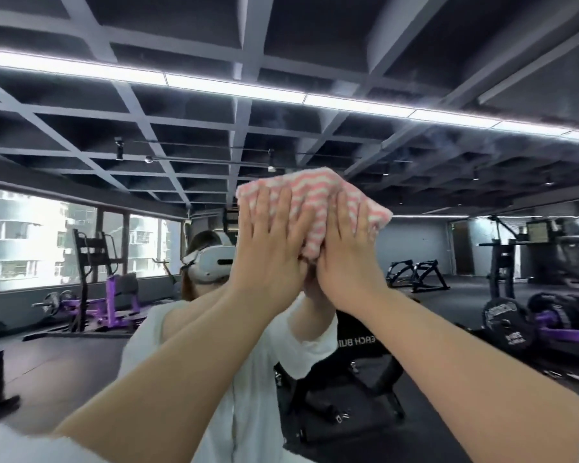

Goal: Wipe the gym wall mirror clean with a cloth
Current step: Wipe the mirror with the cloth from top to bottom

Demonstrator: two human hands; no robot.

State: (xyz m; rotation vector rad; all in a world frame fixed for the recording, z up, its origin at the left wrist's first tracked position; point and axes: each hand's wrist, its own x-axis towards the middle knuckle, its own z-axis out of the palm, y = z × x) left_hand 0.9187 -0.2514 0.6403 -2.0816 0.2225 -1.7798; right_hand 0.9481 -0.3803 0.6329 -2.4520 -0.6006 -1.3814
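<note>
Mirror [81,155]: fills the whole wall ahead, showing the dark grid ceiling, the light strips and the gym floor in reflection.
Far left in the glass: windows [24,242] with pale buildings outside, and below them a purple-framed weight machine [104,295] standing on the dark floor.
Reflected person: stands just left of centre in a white top, a white headset [214,262] over the eyes, both arms raised towards the glass.
Left hand [271,242]: pressed flat on the lower left part of the cloth, fingers [263,208] straight and spread, pointing up.
Cloth [315,202]: pink and white wavy stripes, bunched and held against the mirror at about head height, just above the reflected headset; both palms cover its lower half.
Right hand [348,255]: flat against the cloth's right side, fingers straight and close together, the heel touching the left hand's heel.
Behind the arms: a black bench or seat [361,362] with mirrored lettering, perhaps a padded backrest; the arms hide too much to say.
Right in the glass: black racks [415,275] and a plate-loaded machine [505,325] with purple parts, well apart from the hands.
</note>
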